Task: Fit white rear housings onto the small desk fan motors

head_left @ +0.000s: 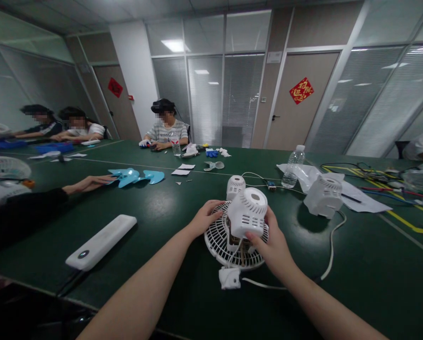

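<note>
Green table (155,226) carries a white fan cage (215,243). The left hand (204,219) touches its left rim, likely steadying it, grip closure unclear; the right hand (275,244) has its grip clamped on a white cover (247,212) over it, likely supporting it. Gold characters (301,89) on the far red sign (311,90) are too small to read.

Before us on the table (193,302) lies the grille (214,242), the housing (249,212) over it. To our left sits the device (103,242), the blades (127,177) farther back; to our right stands another housing (323,196), a bottle (294,169) behind it and, it seems, cables (370,175) farther right.
</note>
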The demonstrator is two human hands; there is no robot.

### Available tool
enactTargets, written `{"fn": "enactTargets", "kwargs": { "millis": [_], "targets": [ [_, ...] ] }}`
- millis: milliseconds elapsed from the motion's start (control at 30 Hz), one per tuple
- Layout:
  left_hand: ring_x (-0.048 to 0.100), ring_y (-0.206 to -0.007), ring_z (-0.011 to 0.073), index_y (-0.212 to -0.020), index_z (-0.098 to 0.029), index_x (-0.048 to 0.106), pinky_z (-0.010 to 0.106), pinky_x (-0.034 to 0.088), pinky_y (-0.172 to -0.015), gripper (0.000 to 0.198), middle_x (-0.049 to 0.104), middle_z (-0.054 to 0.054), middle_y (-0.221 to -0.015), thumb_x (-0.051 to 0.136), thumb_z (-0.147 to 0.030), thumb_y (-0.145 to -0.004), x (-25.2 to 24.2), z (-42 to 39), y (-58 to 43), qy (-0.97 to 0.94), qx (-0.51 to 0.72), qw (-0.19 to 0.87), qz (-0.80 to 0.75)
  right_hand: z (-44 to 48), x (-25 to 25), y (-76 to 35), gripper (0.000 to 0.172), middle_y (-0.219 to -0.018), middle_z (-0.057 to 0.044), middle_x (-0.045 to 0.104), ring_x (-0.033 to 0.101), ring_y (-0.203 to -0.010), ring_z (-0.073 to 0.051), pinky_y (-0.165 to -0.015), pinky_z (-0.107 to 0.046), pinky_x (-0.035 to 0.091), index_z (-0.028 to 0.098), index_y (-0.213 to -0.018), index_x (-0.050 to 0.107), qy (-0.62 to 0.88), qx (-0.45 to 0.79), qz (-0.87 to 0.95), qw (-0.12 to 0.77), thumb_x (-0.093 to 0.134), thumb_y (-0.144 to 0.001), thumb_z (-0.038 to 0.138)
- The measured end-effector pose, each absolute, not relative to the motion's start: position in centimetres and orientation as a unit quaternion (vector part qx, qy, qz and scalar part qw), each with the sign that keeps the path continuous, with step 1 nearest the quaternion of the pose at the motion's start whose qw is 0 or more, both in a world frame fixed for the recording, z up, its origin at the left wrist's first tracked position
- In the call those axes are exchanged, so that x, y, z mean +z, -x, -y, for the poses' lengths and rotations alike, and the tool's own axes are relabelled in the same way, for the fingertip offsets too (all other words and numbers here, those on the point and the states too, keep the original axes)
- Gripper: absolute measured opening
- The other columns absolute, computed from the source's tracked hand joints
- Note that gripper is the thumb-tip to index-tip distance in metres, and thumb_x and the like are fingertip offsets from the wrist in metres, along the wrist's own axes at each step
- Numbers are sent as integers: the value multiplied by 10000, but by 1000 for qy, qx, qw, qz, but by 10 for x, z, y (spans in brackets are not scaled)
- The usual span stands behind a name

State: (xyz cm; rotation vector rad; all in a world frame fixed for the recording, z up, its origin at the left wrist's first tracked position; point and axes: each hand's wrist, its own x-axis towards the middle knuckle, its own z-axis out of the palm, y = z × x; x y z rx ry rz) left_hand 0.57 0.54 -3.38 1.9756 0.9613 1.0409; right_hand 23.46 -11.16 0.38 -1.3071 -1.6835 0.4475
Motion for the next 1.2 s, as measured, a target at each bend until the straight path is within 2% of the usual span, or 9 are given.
{"fn": "enactTargets", "kwargs": {
  "millis": [233,400,467,567,633,733,833,967,1200],
  "targets": [
    [505,-1220,245,-1237,-246,576,431,365,-1084,403,548,71,-1301,527,-423,-878,-32,-5,-8,-780,387,297,-392,110,-2,-230,842,-1437,-101,407,425,-1294,-289,-1053,-475,376,247,-1472,155,538,179,710,418,646,-809,413],
    [379,-1341,272,-1311,-274,511,464,255,-1147,473,466,48,-1420,472,-495,-894,-10,11,-7,-833,374,192,-359,114,-3,-229,835,-1430,-103,410,424,-1292,-294,-1059,-484,372,240,-1463,179,556,155,702,417,654,-801,418],
    [371,-1348,285,-1405,-268,378,449,283,-1134,637,404,59,-1469,519,-550,-852,-2,20,-9,-846,364,229,-316,116,-3,-229,849,-1415,-106,421,440,-1277,-299,-1050,-491,381,250,-1463,173,559,151,699,419,662,-793,432],
    [363,-1349,333,-1486,-243,147,477,301,-1115,1010,313,109,-1517,683,-588,-702,4,32,-15,-852,337,294,-272,116,-3,-230,882,-1436,-115,385,419,-1293,-313,-1051,-516,373,261,-1471,134,555,158,702,417,661,-790,455],
    [329,-1364,357,-1495,-244,69,506,277,-1118,1149,281,126,-1528,758,-552,-628,6,36,-18,-854,319,309,-272,116,-3,-233,907,-1458,-121,356,398,-1311,-319,-1061,-528,359,258,-1476,105,547,174,707,412,661,-789,459],
    [303,-1367,395,-1496,-249,31,558,247,-1109,1250,255,150,-1533,816,-493,-554,9,39,-19,-857,290,309,-293,113,-4,-239,934,-1471,-120,340,374,-1328,-317,-1078,-534,335,252,-1479,93,533,197,716,405,678,-777,445],
    [299,-1361,415,-1496,-239,28,585,242,-1096,1279,246,172,-1530,830,-468,-526,13,40,-18,-862,265,307,-305,110,-4,-245,948,-1471,-118,338,370,-1328,-326,-1079,-562,319,261,-1478,110,523,218,718,405,704,-755,415],
    [295,-1367,394,-1493,-236,85,569,231,-1112,1252,281,154,-1518,836,-446,-514,19,41,-20,-867,267,308,-287,104,0,-253,965,-1473,-124,333,357,-1339,-314,-1096,-555,298,260,-1468,133,479,251,738,404,737,-728,392],
    [313,-1359,385,-1476,-248,178,566,250,-1111,1137,313,143,-1500,824,-404,-553,24,44,-19,-850,275,356,-274,99,2,-259,1028,-1464,-143,363,370,-1342,-297,-1090,-546,314,257,-1483,35,432,334,740,393,739,-746,394]
  ]
}}
